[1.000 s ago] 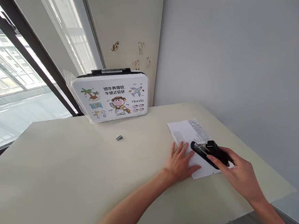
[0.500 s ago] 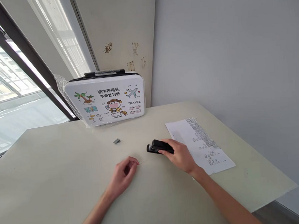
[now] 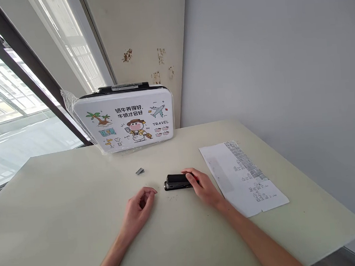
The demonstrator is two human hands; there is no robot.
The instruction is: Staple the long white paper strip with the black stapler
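A black stapler (image 3: 177, 181) lies on its base on the pale table, its front end pointing left. My right hand (image 3: 204, 186) is closed around the stapler's rear end, thumb on top, and a bit of red shows by the fingers. To the left of the stapler, and apart from it, my left hand (image 3: 140, 204) rests on the table with its fingers curled in towards the thumb; I see nothing in it. Beyond the two hands lie small grey strips of staples (image 3: 140, 171). Tiny bits (image 3: 172, 197) are scattered just in front of the stapler.
Printed paper sheets (image 3: 226, 178) lie right of my right hand on the table (image 3: 64, 214). At the back stands a white case (image 3: 103, 110) with cartoon prints, partly in clear plastic. A window is on the left, a grey wall (image 3: 267, 74) on the right.
The stapler has come left and down in my right hand and now sits flat on the table. My left hand looks slightly further left, and the whole view has shifted a little.
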